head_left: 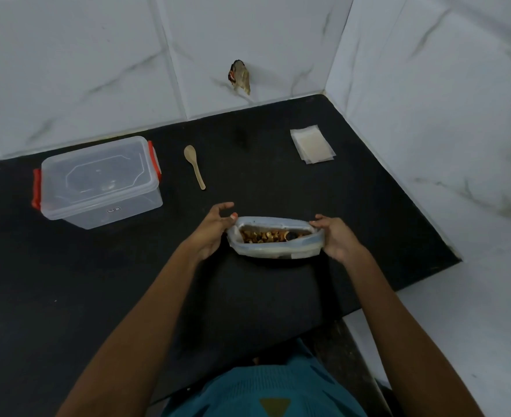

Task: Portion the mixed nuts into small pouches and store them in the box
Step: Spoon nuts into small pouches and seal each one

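The left hand (213, 234) and right hand (340, 240) each pinched one end of the bag (273, 251) mouth; the bag looked soft, floppy and best held at that rim.

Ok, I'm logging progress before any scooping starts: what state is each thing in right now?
bag of mixed nuts: upright on the counter, mouth held open, nuts inside
left hand: pinches the bag's left rim
right hand: grips the bag's right rim
storage box: lid on
wooden spoon: lying flat, untouched
small pouches: stacked flat, unfilled
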Tool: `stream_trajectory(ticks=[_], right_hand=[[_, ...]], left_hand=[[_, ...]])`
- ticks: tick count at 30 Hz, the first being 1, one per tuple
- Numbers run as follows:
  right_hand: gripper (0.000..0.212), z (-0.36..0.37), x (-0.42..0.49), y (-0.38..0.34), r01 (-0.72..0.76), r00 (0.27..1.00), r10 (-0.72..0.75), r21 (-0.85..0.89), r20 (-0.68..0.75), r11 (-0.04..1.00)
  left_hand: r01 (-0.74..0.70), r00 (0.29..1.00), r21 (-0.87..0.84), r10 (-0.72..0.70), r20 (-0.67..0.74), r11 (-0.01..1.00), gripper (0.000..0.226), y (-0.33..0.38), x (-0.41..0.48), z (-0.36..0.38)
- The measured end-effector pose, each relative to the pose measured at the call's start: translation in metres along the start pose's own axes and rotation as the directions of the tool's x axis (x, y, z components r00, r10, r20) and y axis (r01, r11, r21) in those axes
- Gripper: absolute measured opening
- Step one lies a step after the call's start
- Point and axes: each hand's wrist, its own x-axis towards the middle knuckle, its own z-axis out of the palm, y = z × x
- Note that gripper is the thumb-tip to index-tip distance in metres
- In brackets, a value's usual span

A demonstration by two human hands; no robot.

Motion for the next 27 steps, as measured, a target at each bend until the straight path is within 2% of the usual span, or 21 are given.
stream_trajectory(ticks=[2,3,4,6,8,11,13,15,17,20,23,27], right_hand=[[0.017,-0.001,0.000,0.003,0.051,0.999,-0.051,-0.104,0.006,0.993],[0.016,-0.002,0.000,0.006,0.101,0.995,-0.104,-0.228,-0.003,0.968],[0.019,-0.004,-0.001,0.008,0.159,0.984,-0.178,-0.393,-0.014,0.906],[0.027,-0.008,-0.003,0.011,0.243,0.944,-0.329,-0.665,-0.005,0.706],[0.022,-0.009,-0.007,0.013,0.290,0.898,-0.440,-0.761,0.006,0.580],[0.018,-0.008,-0.013,0.014,0.335,0.849,-0.527,-0.813,0.040,0.477],[0.027,-0.009,-0.017,0.014,0.276,0.858,-0.513,-0.821,-0.023,0.499],[0.030,-0.011,-0.022,0.016,0.148,0.903,-0.408,-0.797,-0.132,0.586],[0.023,-0.010,-0.027,0.018,0.069,0.928,-0.315,-0.736,-0.201,0.673],[0.017,-0.006,-0.032,0.020,0.049,0.934,-0.263,-0.641,-0.242,0.766],[0.024,-0.005,-0.033,0.023,0.030,0.925,-0.254,-0.616,-0.281,0.787],[0.024,-0.003,-0.033,0.023,-0.038,0.936,-0.175,-0.582,-0.305,0.812]], left_hand=[[-0.022,0.999,0.035,0.023,-0.027,0.999,0.043,-0.004,0.000,-0.003],[-0.047,0.998,0.085,0.050,-0.039,0.995,0.045,-0.007,0.001,-0.006],[-0.073,0.995,0.141,0.081,-0.054,0.987,0.047,-0.010,0.000,-0.009],[-0.101,0.986,0.244,0.129,-0.103,0.965,0.045,-0.014,-0.003,-0.012],[-0.119,0.967,0.377,0.193,-0.164,0.918,0.033,-0.015,-0.006,-0.012],[-0.152,0.925,0.503,0.302,-0.231,0.851,0.013,-0.016,-0.018,-0.006],[-0.108,0.926,0.472,0.262,-0.273,0.875,0.021,-0.020,-0.027,-0.002],[-0.065,0.936,0.423,0.202,-0.288,0.904,0.026,-0.024,-0.034,0.000],[-0.037,0.943,0.383,0.159,-0.293,0.923,0.018,-0.025,-0.038,0.002],[0.018,0.948,0.276,0.071,-0.310,0.961,0.010,-0.023,-0.039,0.004],[0.067,0.953,0.163,-0.015,-0.302,0.984,0.014,-0.023,-0.041,0.001],[0.173,0.949,-0.019,-0.171,-0.266,0.985,0.005,-0.023,-0.044,-0.001]])
